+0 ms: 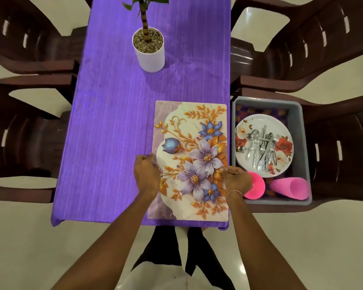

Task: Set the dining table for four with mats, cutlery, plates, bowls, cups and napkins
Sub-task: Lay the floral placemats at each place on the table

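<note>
A floral place mat (189, 147) lies on the near right part of the purple table (117, 114). My left hand (146, 174) pinches the mat's left edge with curled fingers. My right hand (236, 178) pinches the mat near its right edge. Whether more mats lie stacked under it is not visible. To the right, a grey tub (300, 122) sits on a chair and holds floral plates (281, 132), a heap of steel cutlery (260, 149), a pink bowl (257, 187) and a pink cup (289, 188) lying on its side.
A potted plant in a white pot (149, 53) stands at the middle of the table, further away. Dark brown plastic chairs (29, 130) stand along both long sides. The floor around is pale tile.
</note>
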The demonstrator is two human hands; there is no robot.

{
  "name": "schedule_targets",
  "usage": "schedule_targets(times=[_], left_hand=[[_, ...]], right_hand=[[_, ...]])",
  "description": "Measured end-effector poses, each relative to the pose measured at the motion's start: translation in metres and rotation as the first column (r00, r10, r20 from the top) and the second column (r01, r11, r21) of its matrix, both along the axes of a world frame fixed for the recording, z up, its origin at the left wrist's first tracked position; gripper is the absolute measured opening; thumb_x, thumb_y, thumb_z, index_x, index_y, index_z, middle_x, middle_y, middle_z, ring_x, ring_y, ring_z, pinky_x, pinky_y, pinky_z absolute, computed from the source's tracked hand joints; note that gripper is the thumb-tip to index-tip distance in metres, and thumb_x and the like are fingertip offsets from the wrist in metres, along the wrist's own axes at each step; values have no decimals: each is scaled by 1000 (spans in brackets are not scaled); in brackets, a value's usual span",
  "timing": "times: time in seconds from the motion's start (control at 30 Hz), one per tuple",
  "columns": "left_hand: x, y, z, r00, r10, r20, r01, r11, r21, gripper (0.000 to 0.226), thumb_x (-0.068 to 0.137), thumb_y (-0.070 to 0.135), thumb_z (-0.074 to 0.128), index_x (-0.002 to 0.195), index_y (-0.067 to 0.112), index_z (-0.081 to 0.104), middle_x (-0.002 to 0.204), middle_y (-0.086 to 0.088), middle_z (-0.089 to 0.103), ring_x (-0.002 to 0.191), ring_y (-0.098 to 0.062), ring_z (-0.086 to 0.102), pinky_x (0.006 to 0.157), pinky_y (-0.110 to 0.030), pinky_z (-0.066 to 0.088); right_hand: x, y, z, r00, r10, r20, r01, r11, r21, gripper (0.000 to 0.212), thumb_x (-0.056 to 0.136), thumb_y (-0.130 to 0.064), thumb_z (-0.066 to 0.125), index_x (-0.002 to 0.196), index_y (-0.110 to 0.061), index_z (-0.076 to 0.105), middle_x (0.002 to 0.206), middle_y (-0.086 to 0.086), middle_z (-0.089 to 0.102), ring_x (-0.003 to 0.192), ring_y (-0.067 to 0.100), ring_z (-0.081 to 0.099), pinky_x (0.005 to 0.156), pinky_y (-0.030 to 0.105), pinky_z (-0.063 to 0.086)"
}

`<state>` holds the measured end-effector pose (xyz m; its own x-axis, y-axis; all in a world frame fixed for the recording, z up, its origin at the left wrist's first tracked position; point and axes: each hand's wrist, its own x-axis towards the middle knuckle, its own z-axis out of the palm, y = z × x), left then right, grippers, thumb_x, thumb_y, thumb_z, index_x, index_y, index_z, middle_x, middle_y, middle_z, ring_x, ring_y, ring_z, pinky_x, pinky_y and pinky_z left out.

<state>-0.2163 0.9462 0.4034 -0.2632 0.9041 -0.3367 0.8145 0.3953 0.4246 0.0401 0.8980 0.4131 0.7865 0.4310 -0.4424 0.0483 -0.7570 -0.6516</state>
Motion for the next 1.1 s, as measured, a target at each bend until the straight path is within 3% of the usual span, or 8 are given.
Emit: schedule_targets(times=[0.07,0.17,0.3,0.4,0.67,0.83,0.97,1.1], left_hand=[[4,1,1,1000,2,-29,-2,1000,-2,21,99,10,64,119,7,69,115,-8,59,89,-21,62,66,-23,43],[6,2,2,998,2,-66,-3,1000,-11,15,100,12,63,112,7,69,113,-7,58,85,-19,60,64,-23,42],[7,2,8,999,-7,-48,7,1000,1,20,96,9,67,116,8,70,118,-8,60,93,-25,65,66,-25,43],[6,3,11,999,28,-22,-28,999,19,21,98,9,66,118,8,70,121,-10,61,96,-28,66,67,-27,43],[2,2,15,999,-21,-35,22,999,30,9,97,6,63,104,7,69,112,-12,59,78,-22,56,62,-31,45],[7,0,11,1000,4,-13,-4,1000,-2,26,95,7,68,120,7,68,113,-11,57,93,-28,63,73,-38,59],[9,-3,5,995,78,57,-77,997,-25,20,97,9,62,116,13,64,115,0,51,100,-24,60,67,-25,46],[13,-6,10,1000,3,14,-3,1000,-15,31,93,5,62,123,12,61,128,-6,49,109,-26,54,81,-35,49]], right_hand=[[0,1,-2,1000,16,7,-16,1000,-20,27,75,-9,87,67,-29,73,69,-7,71,70,18,72,70,35,60],[1,2,-4,997,63,42,-61,997,-38,13,75,-11,88,77,-20,78,72,-5,73,72,18,72,66,31,58],[3,6,-2,983,147,108,-138,987,-82,13,77,-15,87,88,-19,79,75,-3,76,67,13,67,51,16,35],[5,7,-6,973,197,119,-185,977,-107,18,77,-17,87,93,-20,80,75,-2,76,67,13,67,53,15,33],[4,9,-9,982,170,85,-161,982,-100,17,78,-3,78,85,-18,79,80,0,78,78,17,73,56,19,44],[3,9,-15,987,137,83,-128,986,-107,19,76,-7,82,83,-24,78,81,0,78,77,21,74,68,37,61],[2,9,-15,994,90,54,-85,993,-83,16,75,-15,87,87,-23,79,83,-1,79,78,19,73,72,36,60],[5,10,-13,999,39,9,-38,999,-34,18,73,-9,88,84,-20,79,82,1,79,78,21,75,72,38,62]])
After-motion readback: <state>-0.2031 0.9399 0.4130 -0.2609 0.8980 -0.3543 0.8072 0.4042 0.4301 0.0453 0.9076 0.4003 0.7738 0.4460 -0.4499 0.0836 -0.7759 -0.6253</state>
